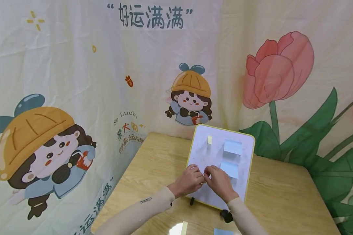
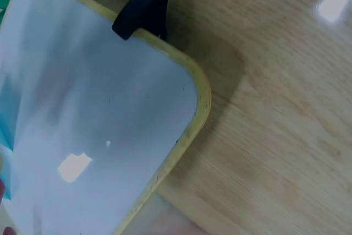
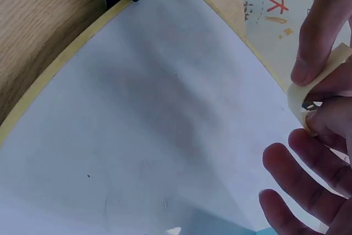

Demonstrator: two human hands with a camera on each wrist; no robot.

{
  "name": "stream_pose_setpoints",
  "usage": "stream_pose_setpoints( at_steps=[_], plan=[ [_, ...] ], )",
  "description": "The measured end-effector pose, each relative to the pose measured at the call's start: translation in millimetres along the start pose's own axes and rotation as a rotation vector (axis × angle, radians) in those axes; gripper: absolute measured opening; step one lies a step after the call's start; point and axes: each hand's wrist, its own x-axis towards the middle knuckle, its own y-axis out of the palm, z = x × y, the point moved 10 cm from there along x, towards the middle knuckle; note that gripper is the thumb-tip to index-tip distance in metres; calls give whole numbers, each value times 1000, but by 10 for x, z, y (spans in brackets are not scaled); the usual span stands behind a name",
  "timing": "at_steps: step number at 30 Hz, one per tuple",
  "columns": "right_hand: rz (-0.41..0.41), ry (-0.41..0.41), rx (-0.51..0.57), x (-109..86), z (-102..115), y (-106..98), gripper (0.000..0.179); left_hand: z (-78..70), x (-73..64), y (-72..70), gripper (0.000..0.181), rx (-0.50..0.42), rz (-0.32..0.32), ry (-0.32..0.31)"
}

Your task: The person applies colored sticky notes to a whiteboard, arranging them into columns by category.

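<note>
My left hand (image 1: 189, 180) and right hand (image 1: 219, 183) meet in front of a small whiteboard (image 1: 206, 160) with a yellow rim. Between them is a pale yellow paper strip (image 3: 298, 95), bent into a curl; the right wrist view shows it best. The left thumb (image 3: 311, 53) presses on it from above, while the right thumb and forefinger pinch its lower end. The other right fingers (image 3: 294, 174) are spread apart. On the board are a narrow yellow sticky note (image 1: 210, 140) and two blue sticky notes, an upper one (image 1: 233, 147) and a lower one (image 1: 229, 169) partly behind my right hand.
Black feet (image 1: 226, 216) support the board on the wooden table (image 1: 153, 163). Near the front edge of view lie another yellow strip (image 1: 184, 228) and a blue note (image 1: 223, 231). A printed cloth (image 1: 153, 65) hangs behind and at both sides.
</note>
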Motion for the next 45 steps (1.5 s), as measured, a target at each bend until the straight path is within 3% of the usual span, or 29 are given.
stream_pose_setpoints(
  at_steps=[6,11,21,26,32,45],
  plan=[
    [0,31,-4,82,-56,-5,10,83,77,36,4,34,12,19],
    [-20,22,-26,146,-81,-45,6,103,112,56,3,115,-2,54],
    [-64,13,-36,333,-229,-136,7,170,250,81,11,214,-25,49],
    [-32,68,-35,404,-350,-86,6,250,326,95,9,230,-9,-7],
    [-35,63,-47,518,-370,-8,8,380,318,217,10,243,43,-86],
    [-73,83,-39,632,-524,112,10,535,354,394,12,227,40,-141]
  ],
)
